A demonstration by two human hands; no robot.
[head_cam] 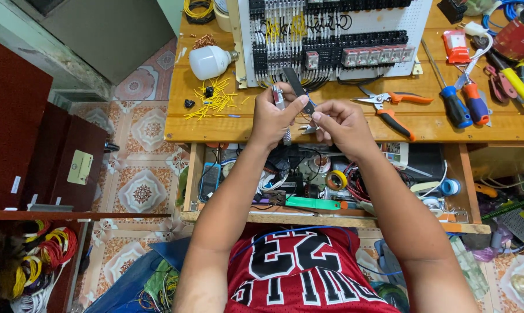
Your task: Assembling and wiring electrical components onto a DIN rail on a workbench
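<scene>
Wiring panel (pixel 331 35), white and packed with black terminal blocks and relays, stands at the back of the wooden workbench (pixel 308 124), just beyond both raised hands. Left hand (pixel 273 116) curls its fingers round a grey-handled hand tool (pixel 294 87), whose black handle sticks up above the thumb, while the right hand (pixel 343 124) pinches a thin wire (pixel 309 110) between thumb and forefinger beside it. Orange-handled pliers (pixel 395 107) lie nearby on the right.

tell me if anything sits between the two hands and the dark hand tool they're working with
Nothing visible does. The left hand already grips the dark hand tool, and the right hand pinches at its lower end, above the wooden bench.
</scene>
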